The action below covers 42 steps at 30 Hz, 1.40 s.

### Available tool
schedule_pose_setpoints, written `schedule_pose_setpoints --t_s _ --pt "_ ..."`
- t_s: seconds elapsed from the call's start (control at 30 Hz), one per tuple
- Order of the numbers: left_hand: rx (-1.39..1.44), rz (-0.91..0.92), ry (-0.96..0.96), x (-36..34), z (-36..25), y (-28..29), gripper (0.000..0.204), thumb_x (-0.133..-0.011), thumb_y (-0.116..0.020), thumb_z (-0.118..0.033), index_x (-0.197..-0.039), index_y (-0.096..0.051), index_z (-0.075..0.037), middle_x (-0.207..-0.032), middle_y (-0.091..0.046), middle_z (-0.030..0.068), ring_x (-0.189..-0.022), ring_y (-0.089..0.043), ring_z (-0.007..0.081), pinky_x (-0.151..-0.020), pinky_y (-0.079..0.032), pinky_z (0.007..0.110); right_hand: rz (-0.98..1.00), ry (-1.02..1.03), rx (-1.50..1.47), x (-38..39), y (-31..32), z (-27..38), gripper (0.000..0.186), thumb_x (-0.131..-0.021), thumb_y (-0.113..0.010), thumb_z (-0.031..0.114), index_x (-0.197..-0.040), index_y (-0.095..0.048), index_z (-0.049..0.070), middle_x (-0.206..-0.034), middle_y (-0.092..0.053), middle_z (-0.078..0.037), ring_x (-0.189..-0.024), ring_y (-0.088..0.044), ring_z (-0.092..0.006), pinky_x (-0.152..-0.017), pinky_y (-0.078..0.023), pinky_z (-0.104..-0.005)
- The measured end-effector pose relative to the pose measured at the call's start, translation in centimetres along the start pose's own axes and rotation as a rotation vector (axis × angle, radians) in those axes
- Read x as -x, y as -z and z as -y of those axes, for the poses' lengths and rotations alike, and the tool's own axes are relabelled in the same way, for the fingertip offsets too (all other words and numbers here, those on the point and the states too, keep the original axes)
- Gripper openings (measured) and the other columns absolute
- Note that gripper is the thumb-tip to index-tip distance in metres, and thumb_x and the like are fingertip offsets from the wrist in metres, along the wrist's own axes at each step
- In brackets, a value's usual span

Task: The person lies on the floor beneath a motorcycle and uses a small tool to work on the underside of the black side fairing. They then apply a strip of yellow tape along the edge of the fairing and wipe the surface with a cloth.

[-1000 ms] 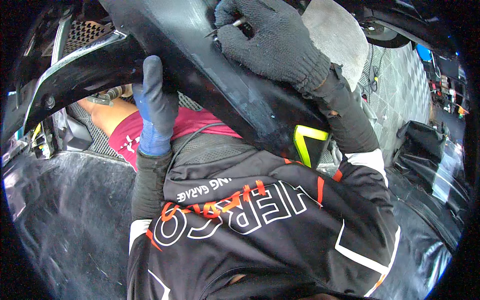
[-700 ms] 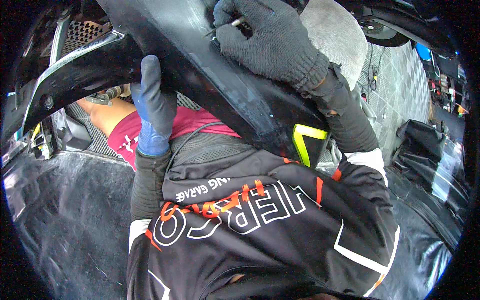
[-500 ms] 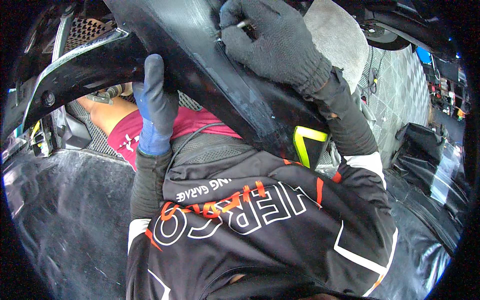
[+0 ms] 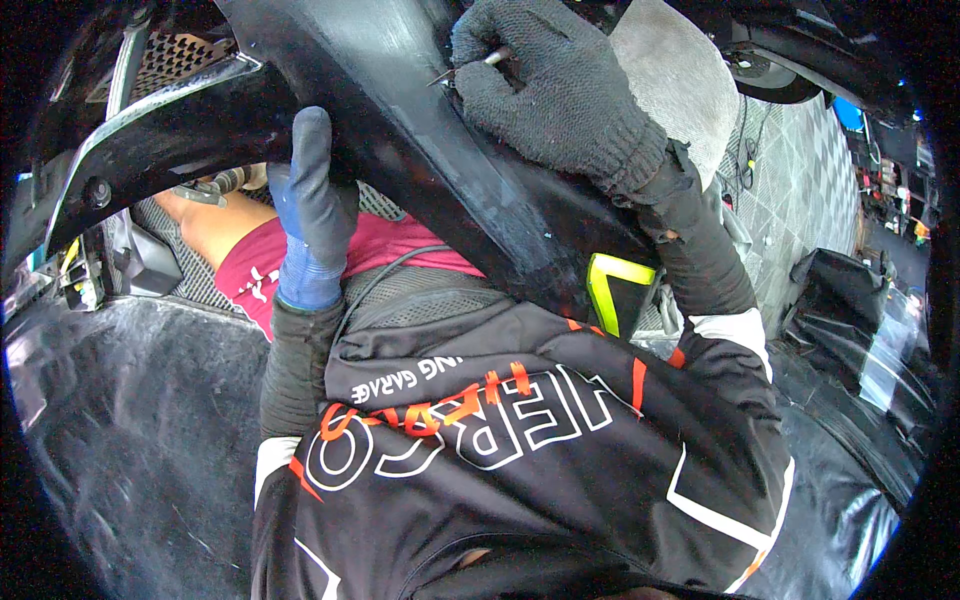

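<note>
A large glossy black vehicle body panel (image 4: 400, 130), dusty along its raised ridge, lies across my lap. My left hand (image 4: 315, 205), in a blue and dark grey coated glove, grips its lower edge. The thumb rests upright against the panel, while the other fingers are mostly hidden. My right hand (image 4: 560, 95) wears a dark grey knit glove. It is closed in a pinch round a slim, pen-like metal tool (image 4: 497, 56). The tool's thin dark tip sticks out to the left over the panel's ridge; I cannot tell whether it touches.
A light grey fuzzy pad (image 4: 672, 85) sits beyond my right wrist. Bright yellow-green trim (image 4: 603, 290) is near my right forearm. Black sheeting (image 4: 130, 430) spreads at the left, with crumpled black plastic (image 4: 840, 310) at the right. A cable (image 4: 745, 165) lies on the grey tiled floor.
My right hand has shifted slightly to the right and down, and more of the tool's tip shows. My left hand has stayed nearly still on the panel's edge.
</note>
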<state>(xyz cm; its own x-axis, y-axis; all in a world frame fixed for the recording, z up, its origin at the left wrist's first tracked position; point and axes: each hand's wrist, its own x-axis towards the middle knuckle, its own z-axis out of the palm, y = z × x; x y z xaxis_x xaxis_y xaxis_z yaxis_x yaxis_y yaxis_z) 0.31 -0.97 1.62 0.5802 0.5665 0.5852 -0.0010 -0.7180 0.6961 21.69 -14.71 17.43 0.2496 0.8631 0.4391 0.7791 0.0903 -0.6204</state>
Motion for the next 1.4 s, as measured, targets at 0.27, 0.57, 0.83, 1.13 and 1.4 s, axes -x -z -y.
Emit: schedule_pose_setpoints --t_s 0.27,0.57,0.83,1.13,1.4 --pt "0.217 0.01 0.174 0.3 0.8 0.1 0.029 -0.105 -0.049 -0.002 -0.133 -0.058 0.001 -0.128 -0.064 0.0122 -0.116 -0.061 0.0206 -0.102 -0.053 0.038 0.003 0.005 0.036 0.1 0.1 0.0 0.012 -0.08 -0.067 0.006 -0.091 -0.061 0.007 -0.087 -0.061 -0.01 -0.081 -0.065 -0.0269 -0.072 -0.053 -0.0377" --pt "-0.127 -0.01 -0.112 -1.0 -0.6 0.0 0.032 -0.11 -0.045 -0.018 -0.132 -0.058 0.0 -0.127 -0.064 0.0114 -0.114 -0.063 0.0222 -0.1 -0.053 0.039 -0.005 -0.006 0.02 0.1 0.0 0.2 0.015 -0.078 -0.069 0.006 -0.091 -0.062 0.007 -0.087 -0.061 -0.01 -0.08 -0.065 -0.0286 -0.072 -0.053 -0.0381" --pt "0.166 0.098 0.181 0.4 1.5 0.6 0.05 -0.091 -0.057 0.003 -0.141 -0.054 -0.003 -0.141 -0.058 0.0144 -0.125 -0.059 0.0282 -0.105 -0.051 0.039 -0.017 0.049 0.023 -0.1 -0.1 0.0 0.016 -0.076 -0.07 0.005 -0.09 -0.062 0.006 -0.086 -0.061 -0.01 -0.079 -0.065 -0.0294 -0.071 -0.053 -0.0382" --pt "0.879 -0.155 0.607 -1.4 -0.8 -0.4 0.036 -0.109 -0.047 -0.027 -0.135 -0.058 -0.004 -0.13 -0.064 0.0117 -0.111 -0.065 0.0257 -0.102 -0.052 0.043 0.015 -0.025 0.027 -0.3 0.1 0.4 0.013 -0.079 -0.068 0.006 -0.09 -0.062 0.007 -0.086 -0.061 -0.01 -0.079 -0.065 -0.0286 -0.07 -0.053 -0.0383" --pt "0.31 0.006 0.289 -0.3 0.3 -0.2 0.036 -0.109 -0.048 -0.029 -0.133 -0.058 -0.004 -0.125 -0.065 0.0128 -0.109 -0.066 0.025 -0.1 -0.054 0.044 0.019 -0.026 0.023 0.0 0.1 0.3 0.014 -0.079 -0.069 0.006 -0.092 -0.062 0.007 -0.087 -0.061 -0.01 -0.078 -0.064 -0.0287 -0.07 -0.053 -0.0378"
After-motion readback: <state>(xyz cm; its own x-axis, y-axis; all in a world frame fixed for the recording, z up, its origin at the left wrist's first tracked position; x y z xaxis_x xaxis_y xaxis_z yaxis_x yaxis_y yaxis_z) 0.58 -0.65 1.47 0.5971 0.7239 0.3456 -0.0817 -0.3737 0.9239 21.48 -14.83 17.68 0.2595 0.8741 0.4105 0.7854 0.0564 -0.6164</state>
